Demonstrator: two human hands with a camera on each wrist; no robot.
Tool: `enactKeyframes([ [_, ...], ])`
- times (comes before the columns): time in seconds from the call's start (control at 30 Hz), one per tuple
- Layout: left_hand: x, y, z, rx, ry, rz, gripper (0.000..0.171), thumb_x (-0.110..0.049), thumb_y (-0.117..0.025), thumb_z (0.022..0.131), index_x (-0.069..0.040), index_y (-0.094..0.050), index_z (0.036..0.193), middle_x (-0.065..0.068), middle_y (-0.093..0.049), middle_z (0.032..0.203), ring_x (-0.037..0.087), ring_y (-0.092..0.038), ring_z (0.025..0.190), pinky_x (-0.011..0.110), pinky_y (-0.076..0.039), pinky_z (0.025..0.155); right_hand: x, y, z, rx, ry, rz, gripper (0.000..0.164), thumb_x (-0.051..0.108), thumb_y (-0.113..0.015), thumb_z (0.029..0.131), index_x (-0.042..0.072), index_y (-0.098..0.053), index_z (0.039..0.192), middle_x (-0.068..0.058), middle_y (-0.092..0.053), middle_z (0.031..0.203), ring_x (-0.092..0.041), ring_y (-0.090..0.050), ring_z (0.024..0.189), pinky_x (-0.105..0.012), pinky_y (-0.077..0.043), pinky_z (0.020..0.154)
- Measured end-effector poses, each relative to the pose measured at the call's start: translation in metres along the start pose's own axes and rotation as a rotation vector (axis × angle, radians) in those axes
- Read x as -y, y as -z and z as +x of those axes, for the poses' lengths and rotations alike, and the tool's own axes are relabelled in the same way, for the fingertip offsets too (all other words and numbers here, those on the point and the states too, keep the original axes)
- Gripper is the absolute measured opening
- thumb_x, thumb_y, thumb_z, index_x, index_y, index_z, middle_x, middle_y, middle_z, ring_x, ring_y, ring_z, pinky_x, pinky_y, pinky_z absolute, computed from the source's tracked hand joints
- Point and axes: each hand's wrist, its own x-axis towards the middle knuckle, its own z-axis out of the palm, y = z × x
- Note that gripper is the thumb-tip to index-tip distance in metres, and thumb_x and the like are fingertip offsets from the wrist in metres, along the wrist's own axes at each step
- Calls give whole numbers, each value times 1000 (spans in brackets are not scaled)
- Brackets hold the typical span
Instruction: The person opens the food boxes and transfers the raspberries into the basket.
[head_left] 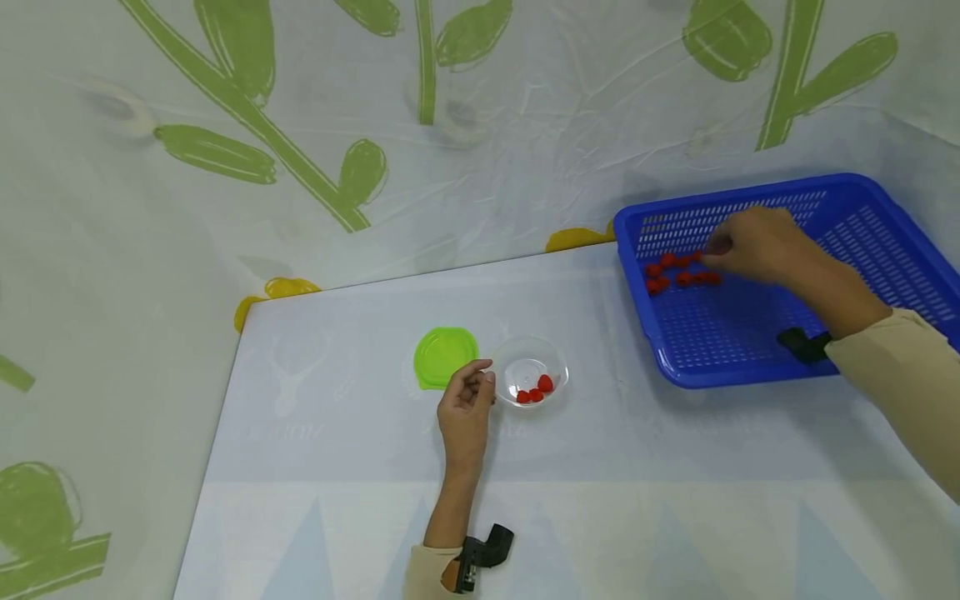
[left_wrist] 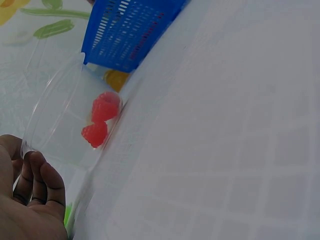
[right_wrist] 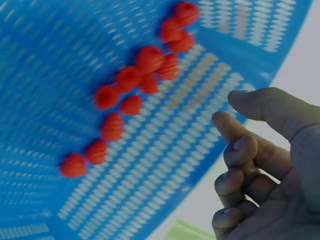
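Note:
My left hand (head_left: 465,412) pinches the near-left rim of a clear round plastic bowl (left_wrist: 55,112), thumb and fingers on its edge. Three red raspberries (head_left: 545,383) lie in the bowl, toward its near side. Over at the right, my right hand (head_left: 757,246) is inside a blue perforated basket (head_left: 750,382). In the right wrist view its thumb and loosely bent fingers (right_wrist: 280,107) are apart, with nothing between them. Several raspberries (right_wrist: 113,126) lie clustered along the basket's left side, beside that hand.
A bright green lid (head_left: 444,354) lies on the table just left of the bowl. The white table (head_left: 360,450) meets a leaf-patterned sheet (head_left: 510,192) along its back and left edges. Black wrist mounts (head_left: 480,554) sit at both cuffs.

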Motion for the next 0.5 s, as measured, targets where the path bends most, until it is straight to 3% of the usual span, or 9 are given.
enactKeyframes([
  [0.2,1,1,0,3,-2,-10,24,-6,-59,89,1,-60,111,15,-55,86,20,-51,71,20,-47,61,26,8,-12,-61,34,-1,20,23,-68,80,7,-72,92,-4,-63,76,-26,-53,76,-45,-35,66],
  [0.5,-1,2,1,6,6,-23,24,-8,-60,89,1,-60,111,16,-54,85,22,-50,71,20,-46,62,64,10,-33,-191,144,-19,16,20,-72,76,8,-73,87,-3,-59,75,-24,-46,76,-39,-30,64],
])
